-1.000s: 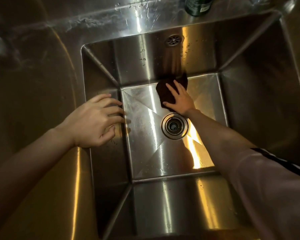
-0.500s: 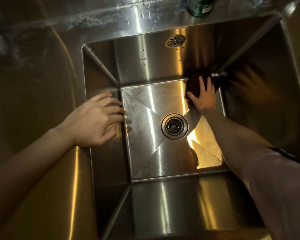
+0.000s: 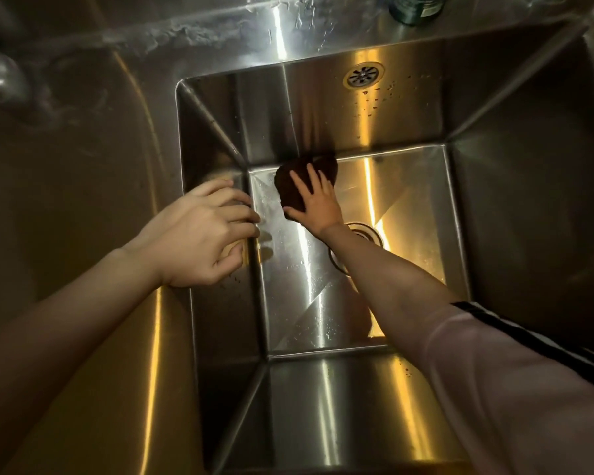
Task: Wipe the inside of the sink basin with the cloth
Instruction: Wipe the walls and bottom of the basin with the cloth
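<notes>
1. the dark cloth (image 3: 294,186) lies flat on the floor of the sink basin (image 3: 494,234), in the far left part of that floor, its far edge touching the foot of the back wall.
2. the right hand (image 3: 318,204) lies on top of the cloth with its fingers (image 3: 302,181) straight and spread, pressing down; the cloth shows beyond the fingertips and out to the left of the thumb, while the palm covers its near right part.
3. the right forearm reaches down into the basin from the lower right, crossing over the floor drain (image 3: 364,234), so only part of the drain ring shows.
4. a pale sleeve (image 3: 515,389) with a dark stripe covers the upper part of that arm.
5. the left hand (image 3: 203,234) rests on the left rim of the sink, fingers loosely curled over the edge toward the inner wall, holding nothing.
6. a round overflow grille (image 3: 363,75) sits high on the back wall, with water droplets below and beside it.
7. on the wet ledge behind the sink stands a dark green container (image 3: 415,6), cut off by the top of the frame.
</notes>
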